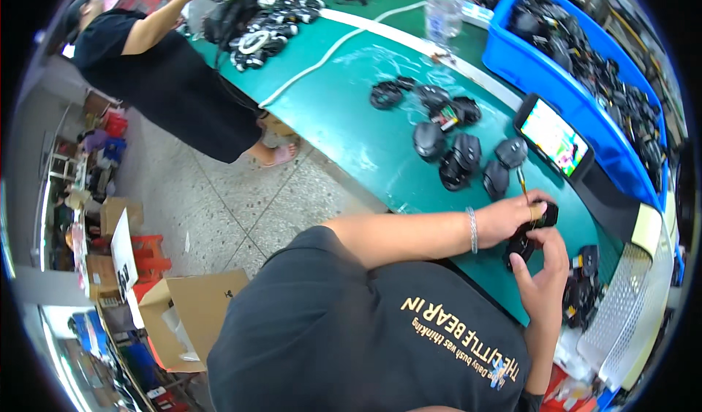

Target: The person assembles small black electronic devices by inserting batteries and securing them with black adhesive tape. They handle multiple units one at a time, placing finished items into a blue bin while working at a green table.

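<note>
Right of frame, below mid-height: right hand (545, 274) and left hand (503, 218) curled around a black gadget (521, 242) | Risk: it could slip if the fingertip grip loosens | Look: dark, compact, largely finger-hidden | Beyond, right of centre: black mice (430, 141) on a green table (329, 112)

tabletop (336, 130): green, whitish smears | bin (504, 57): blue | held device (550, 214): black | rounded devices (428, 141): black to dark grey | shirt (292, 339): black, cream lettering | bracelet (474, 231): silver | floor (208, 185): grey, speckled (dark straight lines cross on it) | carton (208, 310): brown, small dark mark | cable (314, 67): white | basket (621, 320): whitish, dotted with holes
</note>
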A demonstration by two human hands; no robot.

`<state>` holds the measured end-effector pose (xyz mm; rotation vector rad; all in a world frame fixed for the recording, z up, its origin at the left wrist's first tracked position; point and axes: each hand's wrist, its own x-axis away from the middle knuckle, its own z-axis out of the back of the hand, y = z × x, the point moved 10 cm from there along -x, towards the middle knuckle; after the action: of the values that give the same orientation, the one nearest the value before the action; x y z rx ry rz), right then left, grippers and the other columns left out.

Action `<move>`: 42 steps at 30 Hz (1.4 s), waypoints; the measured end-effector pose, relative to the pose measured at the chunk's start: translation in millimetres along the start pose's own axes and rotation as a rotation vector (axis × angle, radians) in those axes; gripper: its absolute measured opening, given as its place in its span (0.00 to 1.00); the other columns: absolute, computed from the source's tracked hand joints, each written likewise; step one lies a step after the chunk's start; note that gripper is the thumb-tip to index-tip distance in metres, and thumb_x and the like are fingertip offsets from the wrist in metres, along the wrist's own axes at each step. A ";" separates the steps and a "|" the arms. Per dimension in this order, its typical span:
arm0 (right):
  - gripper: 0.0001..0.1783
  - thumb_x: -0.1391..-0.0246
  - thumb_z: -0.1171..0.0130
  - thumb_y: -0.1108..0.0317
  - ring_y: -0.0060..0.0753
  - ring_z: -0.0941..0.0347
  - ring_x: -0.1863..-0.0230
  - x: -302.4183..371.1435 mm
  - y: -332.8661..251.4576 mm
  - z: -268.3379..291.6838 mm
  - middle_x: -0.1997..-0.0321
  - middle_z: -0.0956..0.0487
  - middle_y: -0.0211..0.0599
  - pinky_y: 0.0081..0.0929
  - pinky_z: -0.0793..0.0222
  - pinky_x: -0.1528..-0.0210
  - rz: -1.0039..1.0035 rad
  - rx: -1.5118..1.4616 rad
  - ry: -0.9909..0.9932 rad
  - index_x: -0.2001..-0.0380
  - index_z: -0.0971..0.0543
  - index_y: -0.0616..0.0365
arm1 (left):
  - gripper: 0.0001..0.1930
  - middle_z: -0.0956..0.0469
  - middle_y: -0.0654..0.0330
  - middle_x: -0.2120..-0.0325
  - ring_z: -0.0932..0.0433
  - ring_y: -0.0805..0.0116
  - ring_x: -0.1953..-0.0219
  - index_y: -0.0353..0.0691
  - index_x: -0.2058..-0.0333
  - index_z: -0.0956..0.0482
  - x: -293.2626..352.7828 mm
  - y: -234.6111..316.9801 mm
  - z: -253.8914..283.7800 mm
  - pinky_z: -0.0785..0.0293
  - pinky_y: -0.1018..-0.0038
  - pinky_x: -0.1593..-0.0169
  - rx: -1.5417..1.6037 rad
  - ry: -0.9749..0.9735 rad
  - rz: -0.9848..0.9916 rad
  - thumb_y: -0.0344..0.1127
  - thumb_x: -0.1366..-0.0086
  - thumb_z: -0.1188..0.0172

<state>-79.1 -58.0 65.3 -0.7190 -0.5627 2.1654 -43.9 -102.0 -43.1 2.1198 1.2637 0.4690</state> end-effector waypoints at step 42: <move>0.04 0.52 0.46 0.73 0.40 0.28 0.79 33.2 90.2 51.9 0.80 0.26 0.41 0.29 0.34 0.75 -0.314 -0.149 0.406 0.73 0.29 0.62 | 0.25 0.29 0.63 0.64 0.30 0.76 0.64 0.38 0.50 0.38 2.9 -30.2 -28.4 0.32 0.77 0.60 -0.287 -0.098 0.326 0.31 0.47 0.40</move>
<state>-178.8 -94.9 40.1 -1.0441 -0.5790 1.6428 -78.8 -79.6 -42.1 2.0754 0.7459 0.6357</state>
